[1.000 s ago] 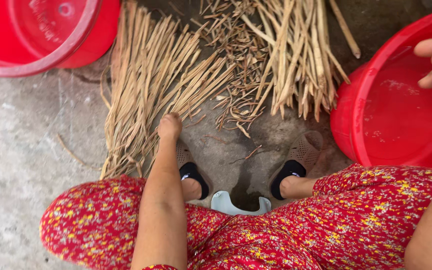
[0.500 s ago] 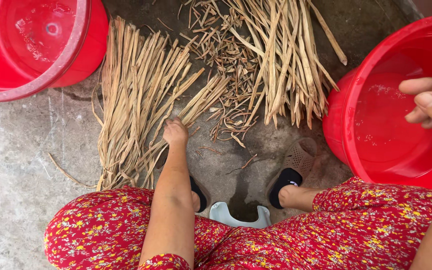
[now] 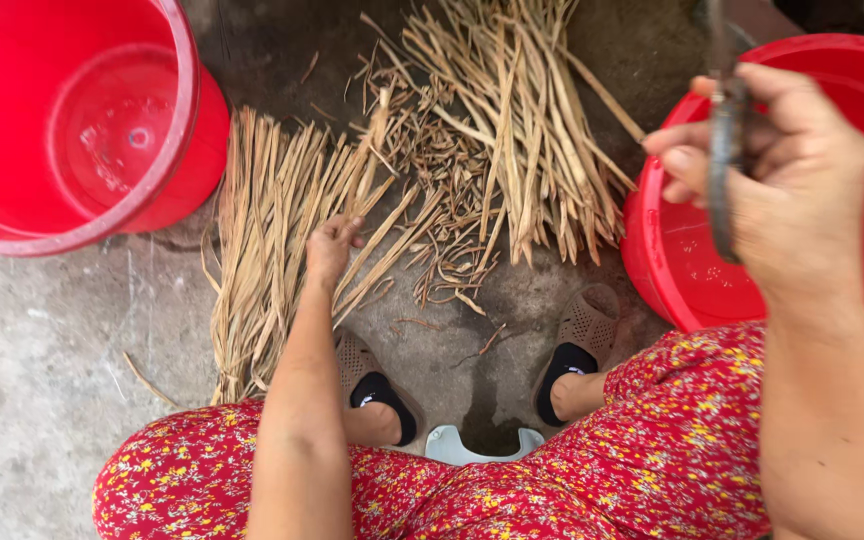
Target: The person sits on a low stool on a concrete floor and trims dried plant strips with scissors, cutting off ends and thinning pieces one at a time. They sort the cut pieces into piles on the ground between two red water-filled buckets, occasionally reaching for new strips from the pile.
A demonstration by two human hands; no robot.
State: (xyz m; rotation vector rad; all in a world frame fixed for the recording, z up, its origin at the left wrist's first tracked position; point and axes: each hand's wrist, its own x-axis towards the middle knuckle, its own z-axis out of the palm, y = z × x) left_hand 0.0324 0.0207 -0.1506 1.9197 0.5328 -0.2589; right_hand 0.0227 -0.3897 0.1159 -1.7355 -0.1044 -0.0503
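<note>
The person sits low over a bare concrete floor (image 3: 42, 400), knees apart in red flowered trousers (image 3: 672, 430), with both feet in dark perforated slippers (image 3: 572, 350) planted toward six o'clock.

The left hand (image 3: 330, 248) reaches down near the centre of the scene and rests on a bundle of dried tan stalks (image 3: 272, 240) that lies fanned out on the floor, running from about seven o'clock up toward eleven. Its fingers are curled lightly around a few of the stalks, pinching them rather than lying flat.

The right hand (image 3: 787, 180) is raised close to the camera at about two o'clock, closed around a dark, narrow tool (image 3: 724, 160) that stands nearly upright in its grip; the tool is blurred, so I cannot tell what kind it is. This hand hangs over a red plastic basin (image 3: 672, 270) at three o'clock, whose inside looks wet.

A second heap of stalks (image 3: 522, 130), looser and more tangled, lies at twelve o'clock, just beside the first bundle and touching the basin's rim on its right. Short broken bits are scattered between the two heaps.

At ten o'clock stands a red bucket (image 3: 82, 130), well apart from the hands. A pale, curved plastic object (image 3: 482, 445) shows between the feet at six o'clock.
</note>
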